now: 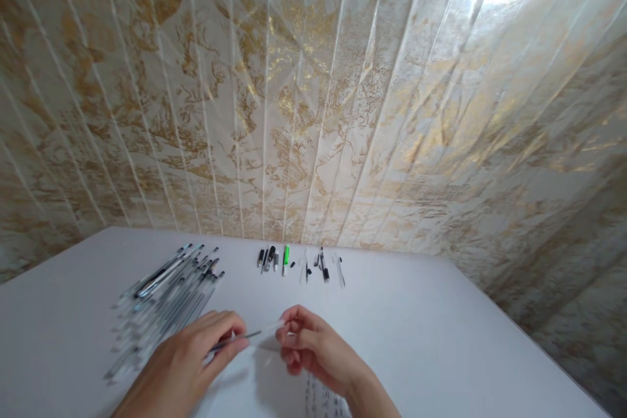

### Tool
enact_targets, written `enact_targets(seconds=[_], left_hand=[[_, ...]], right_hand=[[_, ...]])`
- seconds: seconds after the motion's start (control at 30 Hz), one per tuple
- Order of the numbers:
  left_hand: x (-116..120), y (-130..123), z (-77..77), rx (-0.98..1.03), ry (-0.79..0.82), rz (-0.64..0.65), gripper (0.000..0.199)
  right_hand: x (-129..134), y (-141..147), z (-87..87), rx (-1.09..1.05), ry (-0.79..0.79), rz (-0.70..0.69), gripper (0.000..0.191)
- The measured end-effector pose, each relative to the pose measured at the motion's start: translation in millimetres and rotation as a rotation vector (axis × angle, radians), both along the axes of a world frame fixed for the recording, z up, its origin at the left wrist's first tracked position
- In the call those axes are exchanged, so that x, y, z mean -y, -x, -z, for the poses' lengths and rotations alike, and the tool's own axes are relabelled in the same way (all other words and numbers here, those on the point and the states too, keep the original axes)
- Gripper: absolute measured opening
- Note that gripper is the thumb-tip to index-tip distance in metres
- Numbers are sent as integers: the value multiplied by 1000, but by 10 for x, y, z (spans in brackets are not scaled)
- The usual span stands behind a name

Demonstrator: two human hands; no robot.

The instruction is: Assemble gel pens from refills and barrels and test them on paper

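My left hand (196, 349) is closed, thumb and forefinger pinching a slim pen refill (253, 334) whose thin end points right. Facing it, my right hand (318, 347) has its fingertips together on a thin clear tube (272, 325), blurred, which reaches left toward the refill. I cannot tell whether the two pieces touch. Left of my hands lies a large bundle of pens and refills (171, 294) on the white table (416, 339). Below my right hand, partly covered by it, is paper with handwriting (318, 398).
Along the back of the table is a row of pen parts: dark caps (271, 253), a green marker (286, 256), a dark pen piece (324, 268) and a clear barrel (339, 272). Behind rises a gold-patterned, pleated curtain (294, 111). The table's right edge (529, 333) slants away.
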State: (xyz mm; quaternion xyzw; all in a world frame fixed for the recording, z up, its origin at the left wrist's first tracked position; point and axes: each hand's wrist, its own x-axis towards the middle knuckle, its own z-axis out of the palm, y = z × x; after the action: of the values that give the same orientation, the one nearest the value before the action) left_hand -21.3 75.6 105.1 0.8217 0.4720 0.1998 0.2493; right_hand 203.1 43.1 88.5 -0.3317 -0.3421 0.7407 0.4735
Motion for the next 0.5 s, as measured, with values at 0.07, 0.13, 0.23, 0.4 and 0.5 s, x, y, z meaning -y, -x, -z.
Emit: enact_targets(seconds=[0.07,0.13,0.23,0.4,0.5], left_hand=[[-8,35,-39,-31,-103,-5,25],[-5,59,-75,-55,-157,-2,20],[9,78,-99,-75,-188,11,20],[35,86,-66,-73,-197,27,21],[31,99,-49,-45,-234,12,21]], right_hand=[[4,167,88,-113,65,28,38],[8,287,154,-202,83,122,41],[11,363,217,-238,100,230,41],[-14,338,267,-194,110,356,46],[-55,278,287,-199,101,424,49]])
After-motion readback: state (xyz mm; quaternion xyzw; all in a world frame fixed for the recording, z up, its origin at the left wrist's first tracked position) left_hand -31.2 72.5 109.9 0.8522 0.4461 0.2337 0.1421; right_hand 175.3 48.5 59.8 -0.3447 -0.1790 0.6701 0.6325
